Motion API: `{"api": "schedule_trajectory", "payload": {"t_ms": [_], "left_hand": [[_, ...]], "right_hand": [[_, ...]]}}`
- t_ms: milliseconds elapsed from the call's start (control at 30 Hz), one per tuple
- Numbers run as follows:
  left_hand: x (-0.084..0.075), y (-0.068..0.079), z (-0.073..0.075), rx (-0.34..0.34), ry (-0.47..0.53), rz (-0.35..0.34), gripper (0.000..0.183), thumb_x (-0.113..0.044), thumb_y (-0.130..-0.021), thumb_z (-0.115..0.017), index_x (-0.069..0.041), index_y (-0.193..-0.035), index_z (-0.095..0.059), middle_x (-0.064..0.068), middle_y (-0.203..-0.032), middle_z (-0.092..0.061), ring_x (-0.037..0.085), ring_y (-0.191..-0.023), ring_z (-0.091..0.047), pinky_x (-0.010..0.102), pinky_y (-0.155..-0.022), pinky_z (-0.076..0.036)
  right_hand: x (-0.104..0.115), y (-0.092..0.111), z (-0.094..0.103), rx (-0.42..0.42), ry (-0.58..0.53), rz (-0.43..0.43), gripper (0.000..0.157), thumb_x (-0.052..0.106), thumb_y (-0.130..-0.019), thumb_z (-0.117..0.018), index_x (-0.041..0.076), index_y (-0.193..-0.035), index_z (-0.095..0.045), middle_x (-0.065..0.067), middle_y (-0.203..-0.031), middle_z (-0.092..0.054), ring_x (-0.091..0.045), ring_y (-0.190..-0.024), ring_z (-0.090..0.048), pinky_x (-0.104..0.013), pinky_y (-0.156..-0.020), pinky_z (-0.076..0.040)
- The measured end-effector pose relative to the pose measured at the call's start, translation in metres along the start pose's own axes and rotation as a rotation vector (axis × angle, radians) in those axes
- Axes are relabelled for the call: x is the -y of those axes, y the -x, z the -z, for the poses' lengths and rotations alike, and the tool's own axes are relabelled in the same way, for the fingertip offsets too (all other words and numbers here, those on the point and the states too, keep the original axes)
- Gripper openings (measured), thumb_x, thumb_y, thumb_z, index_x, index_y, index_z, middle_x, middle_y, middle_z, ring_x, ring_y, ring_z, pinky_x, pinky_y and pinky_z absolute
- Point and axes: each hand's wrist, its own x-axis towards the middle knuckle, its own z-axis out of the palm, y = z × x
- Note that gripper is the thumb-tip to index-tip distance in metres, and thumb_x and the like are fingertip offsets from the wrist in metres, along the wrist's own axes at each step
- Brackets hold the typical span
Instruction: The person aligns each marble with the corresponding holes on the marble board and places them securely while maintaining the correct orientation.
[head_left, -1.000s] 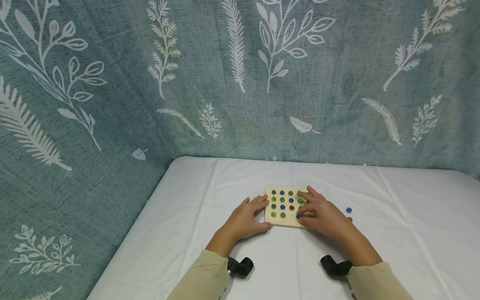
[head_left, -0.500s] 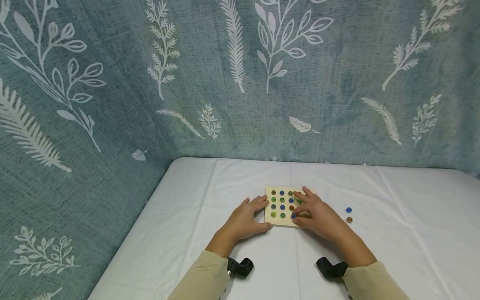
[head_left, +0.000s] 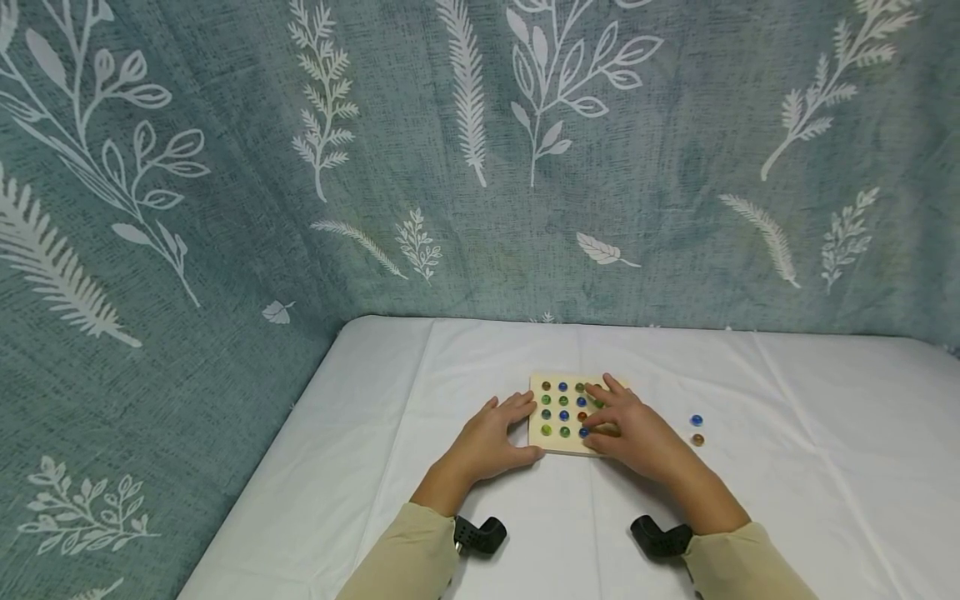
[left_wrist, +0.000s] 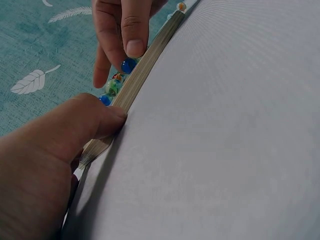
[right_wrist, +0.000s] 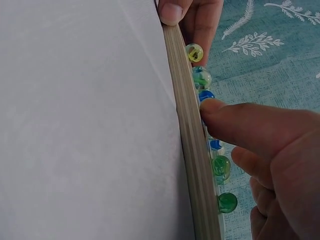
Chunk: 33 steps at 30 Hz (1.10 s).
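A pale wooden board point(head_left: 556, 442) with rows of coloured glass marbles lies on the white cloth. The left hand point(head_left: 489, 440) holds its left side, fingers at the left edge and the thumb point(left_wrist: 107, 120) against the near edge by the corner. The right hand point(head_left: 633, 432) reaches over the board's right part and hides several marbles there. Its thumb point(right_wrist: 215, 111) and index finger pinch a blue marble point(left_wrist: 128, 65) in the near row, right beside a green marble point(head_left: 565, 432). In the right wrist view this blue marble point(right_wrist: 206, 95) sits at the board's surface.
A loose blue marble point(head_left: 697, 420) and a brown marble point(head_left: 698, 440) lie on the white cloth point(head_left: 757, 500) right of the board. Black wrist mounts point(head_left: 482, 535) stick out by both sleeves. A teal leaf-patterned curtain point(head_left: 480, 250) stands behind the table.
The right hand has moved left across the board with the blue marble, bringing it next to the near row's green marble. The left hand has stayed in place.
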Motion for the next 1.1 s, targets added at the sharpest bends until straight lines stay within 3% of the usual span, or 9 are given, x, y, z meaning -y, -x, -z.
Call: {"api": "schedule_trajectory", "payload": {"t_ms": [267,533,600,667,767,833,900,1100], "left_hand": [[0.0,0.0,0.0,-0.008,-0.001,-0.007,0.075,-0.046,-0.076,-0.071,-0.02,-0.141,-0.045,-0.015,-0.149,-0.033,0.005,-0.14,-0.027,0.032,-0.12,-0.015],[-0.001,0.001,0.001,-0.008,0.001,-0.015,0.075,-0.044,-0.076,-0.072,-0.019,-0.141,-0.045,-0.014,-0.149,-0.033,0.006,-0.14,-0.027,0.032,-0.12,-0.014],[-0.001,0.001,0.001,-0.008,0.003,-0.013,0.075,-0.044,-0.076,-0.072,-0.019,-0.141,-0.045,-0.014,-0.149,-0.033,0.006,-0.14,-0.027,0.032,-0.12,-0.014],[-0.001,0.001,0.0,-0.006,0.008,-0.007,0.075,-0.044,-0.076,-0.072,-0.019,-0.142,-0.044,-0.015,-0.149,-0.033,0.005,-0.14,-0.027,0.032,-0.12,-0.014],[-0.001,0.0,0.0,-0.001,0.011,0.007,0.075,-0.045,-0.076,-0.072,-0.021,-0.142,-0.044,-0.016,-0.149,-0.032,0.005,-0.14,-0.026,0.032,-0.12,-0.014],[-0.001,0.0,0.0,0.002,0.009,0.012,0.075,-0.045,-0.076,-0.072,-0.021,-0.142,-0.044,-0.016,-0.149,-0.032,0.005,-0.14,-0.026,0.032,-0.12,-0.014],[-0.001,0.0,0.001,0.003,0.005,0.013,0.075,-0.046,-0.076,-0.072,-0.021,-0.142,-0.044,-0.016,-0.15,-0.032,0.005,-0.14,-0.026,0.032,-0.12,-0.014],[-0.001,-0.001,0.001,-0.001,-0.009,0.001,0.075,-0.045,-0.076,-0.072,-0.02,-0.142,-0.044,-0.014,-0.15,-0.033,0.005,-0.14,-0.027,0.031,-0.12,-0.014]], "right_hand": [[-0.004,0.003,0.013,-0.026,-0.05,-0.055,0.014,0.025,-0.081,-0.073,0.018,-0.094,-0.074,-0.011,-0.148,-0.038,-0.038,-0.143,-0.013,-0.067,-0.106,-0.025],[-0.022,0.011,0.038,-0.051,-0.096,-0.17,0.028,0.032,-0.084,-0.07,0.012,-0.103,-0.073,-0.008,-0.151,-0.034,-0.032,-0.145,-0.008,-0.067,-0.106,-0.022],[-0.029,0.015,0.046,-0.058,-0.096,-0.196,0.032,0.035,-0.084,-0.069,0.011,-0.106,-0.072,-0.008,-0.152,-0.032,-0.032,-0.145,-0.006,-0.068,-0.105,-0.024],[-0.036,0.02,0.054,-0.06,-0.102,-0.226,0.037,0.038,-0.086,-0.067,0.01,-0.11,-0.07,-0.008,-0.154,-0.028,-0.032,-0.146,-0.003,-0.062,-0.097,-0.039],[-0.048,0.027,0.065,-0.067,-0.117,-0.271,0.047,0.045,-0.087,-0.063,0.008,-0.114,-0.068,-0.009,-0.155,-0.024,-0.031,-0.146,0.001,-0.063,-0.096,-0.039],[-0.056,0.032,0.071,-0.073,-0.134,-0.302,0.053,0.05,-0.086,-0.061,0.007,-0.116,-0.066,-0.009,-0.156,-0.022,-0.031,-0.146,0.004,-0.065,-0.098,-0.036],[-0.065,0.037,0.075,-0.08,-0.142,-0.329,0.056,0.052,-0.086,-0.06,0.006,-0.117,-0.066,-0.009,-0.156,-0.021,-0.03,-0.146,0.005,-0.072,-0.102,-0.02],[-0.085,0.045,0.079,-0.09,-0.133,-0.383,0.054,0.049,-0.089,-0.058,0.004,-0.118,-0.065,-0.015,-0.154,-0.022,-0.036,-0.144,0.003,-0.074,-0.102,-0.014]]}}
